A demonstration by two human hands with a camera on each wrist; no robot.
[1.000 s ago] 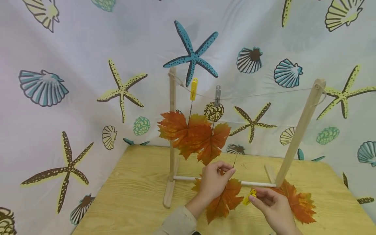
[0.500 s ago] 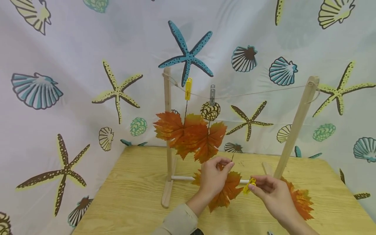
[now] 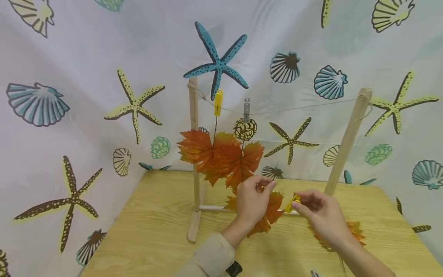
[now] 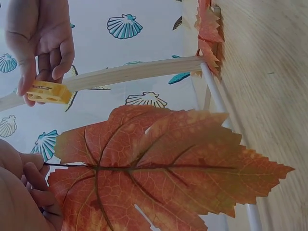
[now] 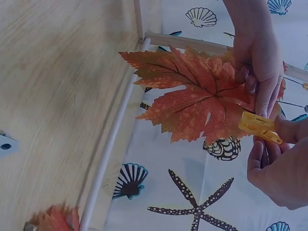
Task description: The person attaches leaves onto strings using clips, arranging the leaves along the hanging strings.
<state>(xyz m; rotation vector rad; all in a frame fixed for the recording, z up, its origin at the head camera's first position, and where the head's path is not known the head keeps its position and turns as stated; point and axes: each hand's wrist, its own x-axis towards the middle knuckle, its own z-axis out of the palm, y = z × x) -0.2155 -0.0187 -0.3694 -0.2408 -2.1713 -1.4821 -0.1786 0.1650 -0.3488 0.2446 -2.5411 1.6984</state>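
My left hand (image 3: 252,200) pinches the thin dark stem of an orange maple leaf (image 4: 159,168), which hangs below the fingers. To its right, my right hand (image 3: 322,215) holds a yellow clothespin (image 3: 293,204) between thumb and fingers; the same clothespin (image 5: 260,127) shows large in the right wrist view. Above both hands a thin string (image 3: 304,108) runs between two wooden posts. From it hang two more orange leaves, one by a yellow clothespin (image 3: 218,103) and one by a grey clothespin (image 3: 246,110).
Behind my right forearm another orange leaf (image 3: 355,232) lies on the wooden table (image 3: 145,238). A grey clothespin (image 3: 315,273) is at the bottom edge. The right post (image 3: 347,142) and a white rod (image 3: 211,207) belong to the frame. A shell-and-starfish cloth (image 3: 86,46) stands behind.
Both hands have risen, lifting the pinched leaf and the yellow clothespin toward the string. The head view has shifted slightly, and more of the grey clothespin at the bottom shows.
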